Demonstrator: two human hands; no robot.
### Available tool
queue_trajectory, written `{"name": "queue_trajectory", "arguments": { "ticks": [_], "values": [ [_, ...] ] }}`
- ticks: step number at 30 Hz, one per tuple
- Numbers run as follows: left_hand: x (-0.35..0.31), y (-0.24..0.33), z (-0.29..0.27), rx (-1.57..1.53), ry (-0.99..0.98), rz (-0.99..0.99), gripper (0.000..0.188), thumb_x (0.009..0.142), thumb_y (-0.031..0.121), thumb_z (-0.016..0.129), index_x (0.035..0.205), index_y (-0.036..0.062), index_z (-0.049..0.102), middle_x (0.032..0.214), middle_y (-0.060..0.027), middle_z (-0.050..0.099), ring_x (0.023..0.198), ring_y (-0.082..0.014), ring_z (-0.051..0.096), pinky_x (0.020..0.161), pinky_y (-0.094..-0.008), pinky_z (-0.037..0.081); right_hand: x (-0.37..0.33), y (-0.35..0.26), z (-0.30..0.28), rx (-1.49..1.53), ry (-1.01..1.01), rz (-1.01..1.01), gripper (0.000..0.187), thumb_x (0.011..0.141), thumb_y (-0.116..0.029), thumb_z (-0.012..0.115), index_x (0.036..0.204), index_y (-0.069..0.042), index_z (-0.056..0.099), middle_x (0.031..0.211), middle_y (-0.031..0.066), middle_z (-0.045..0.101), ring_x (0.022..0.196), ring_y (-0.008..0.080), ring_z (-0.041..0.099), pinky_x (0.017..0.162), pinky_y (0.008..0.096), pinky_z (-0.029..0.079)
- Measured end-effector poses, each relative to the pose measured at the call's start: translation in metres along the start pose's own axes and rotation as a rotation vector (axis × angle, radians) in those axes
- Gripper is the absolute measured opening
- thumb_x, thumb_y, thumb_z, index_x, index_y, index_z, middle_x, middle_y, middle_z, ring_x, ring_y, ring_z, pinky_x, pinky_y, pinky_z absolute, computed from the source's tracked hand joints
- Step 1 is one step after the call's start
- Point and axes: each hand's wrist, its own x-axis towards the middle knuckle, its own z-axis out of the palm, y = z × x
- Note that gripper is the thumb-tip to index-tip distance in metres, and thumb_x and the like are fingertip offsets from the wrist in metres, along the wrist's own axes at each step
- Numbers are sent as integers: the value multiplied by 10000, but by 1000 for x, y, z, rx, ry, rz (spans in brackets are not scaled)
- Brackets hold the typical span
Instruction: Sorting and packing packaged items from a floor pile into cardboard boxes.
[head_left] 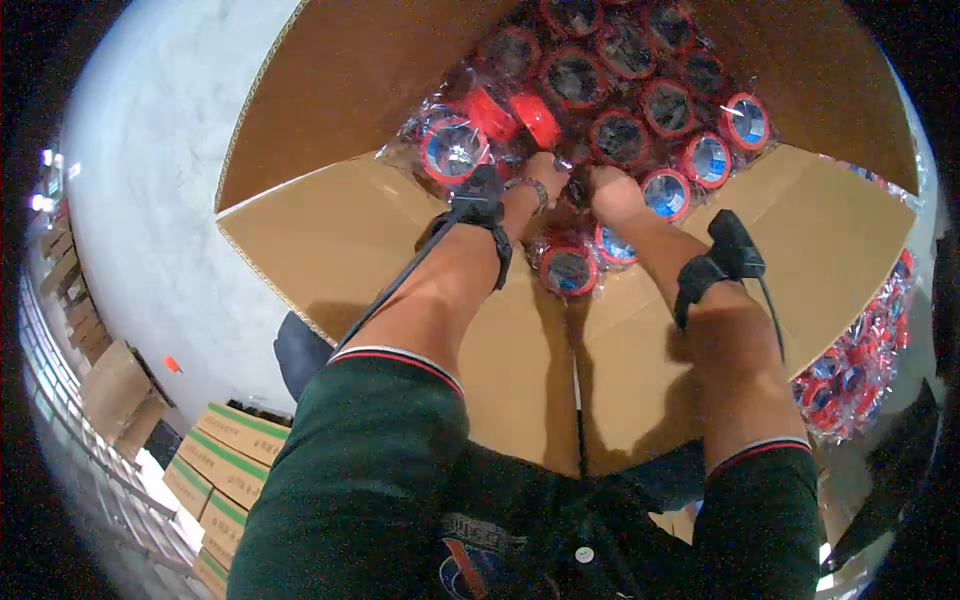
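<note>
My left hand [545, 178] and my right hand [614, 196] are close together inside a large open cardboard box [340, 205]. Both look closed, fingers curled at the near edge of a layer of red tape rolls [619, 138] bundled in clear plastic film. What they grip, if anything, is hidden in the dark gap between them. Two rolls [513, 117] just beyond my left hand lie tilted, showing their bright red outer sides. Another roll [569, 271] lies nearer me, below my hands, by the box's near flaps. Each wrist wears a strapped black device.
Open box flaps [815, 245] spread left, right and toward me. More plastic-wrapped red rolls [850, 380] lie outside the box at right. Cartons with green stripes [232, 450] are stacked at lower left on the pale floor [170, 200], and brown boxes [115, 395] stand farther left.
</note>
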Motion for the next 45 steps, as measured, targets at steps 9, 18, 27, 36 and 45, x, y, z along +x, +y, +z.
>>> {"name": "queue_trajectory", "arguments": {
  "ticks": [9, 18, 27, 36, 45],
  "values": [
    [-80, 112, -63, 1146, -115, 422, 314, 780, 144, 524, 1067, 33, 584, 1045, -181, 613, 964, -343, 592, 839, -423, 473, 27, 20, -147, -53, -92, -88, 116, 698, -79, 569, 794, -20, 598, 795, 214, 616, 803, 391, 604, 697, 466, 475],
    [-53, 83, -92, 1309, 409, 943, 255, 824, 162, 482, 1066, 152, 560, 1018, -126, 514, 1031, -313, 515, 790, -434, 462, 3, 34, -120, 149, 18, -81, 77, 699, -48, 566, 748, -11, 520, 722, 190, 575, 707, 370, 567, 622, 440, 432],
    [-59, 134, -169, 1069, 248, 625, 369, 730, 318, 706, 1009, 91, 623, 958, -141, 648, 904, -331, 617, 778, -405, 497, 9, 51, -132, 227, 107, -60, 75, 698, -65, 583, 754, -24, 553, 717, 173, 595, 716, 346, 598, 626, 434, 455],
    [-47, 88, -75, 831, -498, 205, 629, 718, 459, 698, 1135, 2, 583, 1128, -174, 609, 1033, -288, 584, 872, -373, 450, 5, 68, -145, 243, 90, -31, 99, 701, -73, 590, 787, -30, 568, 749, 155, 605, 710, 301, 599, 636, 397, 458],
    [-23, 28, -40, 744, -70, 340, 703, 728, 468, 687, 1235, 13, 513, 1231, -195, 541, 1151, -342, 506, 971, -401, 398, -5, 48, -119, 286, 13, -65, 105, 708, -63, 587, 778, -5, 535, 692, 134, 557, 658, 262, 552, 626, 362, 444]
  ]
}}
